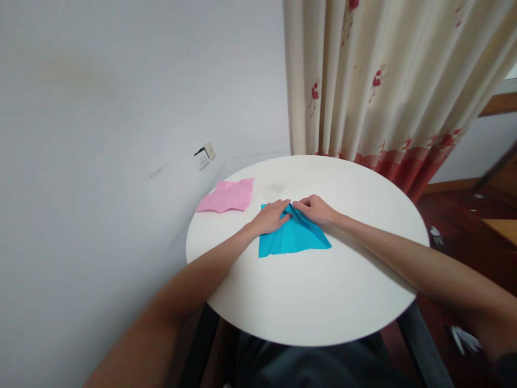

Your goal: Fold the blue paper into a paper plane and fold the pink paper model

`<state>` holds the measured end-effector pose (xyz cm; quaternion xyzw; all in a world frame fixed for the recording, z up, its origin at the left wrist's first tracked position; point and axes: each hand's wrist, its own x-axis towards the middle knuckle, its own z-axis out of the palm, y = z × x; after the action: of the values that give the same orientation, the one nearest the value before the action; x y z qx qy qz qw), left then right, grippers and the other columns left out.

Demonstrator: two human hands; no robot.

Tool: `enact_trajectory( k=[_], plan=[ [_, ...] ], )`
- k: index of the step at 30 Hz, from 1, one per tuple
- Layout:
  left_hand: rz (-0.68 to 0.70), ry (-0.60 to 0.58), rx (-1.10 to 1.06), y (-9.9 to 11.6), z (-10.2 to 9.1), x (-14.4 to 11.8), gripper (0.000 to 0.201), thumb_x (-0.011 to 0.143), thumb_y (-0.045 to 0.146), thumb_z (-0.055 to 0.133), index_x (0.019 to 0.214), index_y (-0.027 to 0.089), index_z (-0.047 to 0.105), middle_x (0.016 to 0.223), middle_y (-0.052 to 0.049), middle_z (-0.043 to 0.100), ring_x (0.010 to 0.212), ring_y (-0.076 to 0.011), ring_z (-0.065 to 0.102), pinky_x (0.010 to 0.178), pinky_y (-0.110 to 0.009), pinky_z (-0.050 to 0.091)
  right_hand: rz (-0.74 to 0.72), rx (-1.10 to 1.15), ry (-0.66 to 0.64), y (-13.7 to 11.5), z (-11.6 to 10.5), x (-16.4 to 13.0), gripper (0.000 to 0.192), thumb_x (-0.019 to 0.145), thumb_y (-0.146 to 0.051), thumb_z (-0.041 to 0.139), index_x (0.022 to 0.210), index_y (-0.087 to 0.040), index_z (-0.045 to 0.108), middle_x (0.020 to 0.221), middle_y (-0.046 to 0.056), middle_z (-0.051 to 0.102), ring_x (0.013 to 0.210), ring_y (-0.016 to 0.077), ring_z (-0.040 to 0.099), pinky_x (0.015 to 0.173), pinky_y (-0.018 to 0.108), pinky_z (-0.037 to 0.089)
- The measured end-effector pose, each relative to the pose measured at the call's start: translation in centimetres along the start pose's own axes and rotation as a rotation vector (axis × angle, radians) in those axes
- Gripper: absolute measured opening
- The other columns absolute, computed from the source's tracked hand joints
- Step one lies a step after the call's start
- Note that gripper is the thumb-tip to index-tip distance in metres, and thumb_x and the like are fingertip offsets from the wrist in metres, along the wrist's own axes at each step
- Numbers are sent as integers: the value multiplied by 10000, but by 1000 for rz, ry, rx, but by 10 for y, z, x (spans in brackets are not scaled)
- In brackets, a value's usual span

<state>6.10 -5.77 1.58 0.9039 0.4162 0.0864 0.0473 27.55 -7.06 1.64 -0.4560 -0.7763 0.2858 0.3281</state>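
Both hands, left hand [273, 215] and right hand [317, 210], pressed flat, fingertips together, hiding the blue paper's [293, 238] far edge on the counter [315, 291].

We are seeing a plain white wall [100, 108] filling the left of the frame, a socket [204, 156] at its centre. A cream curtain [383, 81] with red flowers is hanging upper right. Dark wooden floor [464, 215] is showing at right.

Far part of blue paper [294, 237] hidden under both hands, wall socket [204, 156] too small, floor scraps [464, 339] blurred
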Motion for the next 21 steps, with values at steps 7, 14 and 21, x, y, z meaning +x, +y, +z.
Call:
enact_trajectory(
  k=[7, 14, 21],
  plan=[
    [1, -29, 26, -4, 3, 2, 508, 1037, 429, 305, 1498, 242, 409, 1605, -60, 355, 1484, -247, 312, 1204, -469, 249, -117, -132, -86, -3, -1, 0, 458, 960, -430, 422, 805, -146, 746, 734, 36, 708, 698, 184, 594, 685, 281, 461],
    [-4, -64, 32, -2, 0, 2, 490, 1039, 367, 290, 1485, 221, 431, 1628, -59, 305, 1490, -243, 297, 1203, -460, 243, -253, -224, -153, 5, -1, 2, 253, 865, -217, 583, 1010, -168, 784, 1151, 95, 742, 1069, 241, 671, 1001, 342, 473],
    [-6, -49, 12, -6, 4, 3, 507, 1043, 414, 303, 1506, 232, 405, 1606, -51, 352, 1491, -239, 295, 1207, -458, 241, -271, -343, -142, 13, -2, 4, 306, 879, -265, 632, 1147, -188, 759, 1298, 112, 673, 1196, 273, 623, 1070, 381, 437]
  ],
)
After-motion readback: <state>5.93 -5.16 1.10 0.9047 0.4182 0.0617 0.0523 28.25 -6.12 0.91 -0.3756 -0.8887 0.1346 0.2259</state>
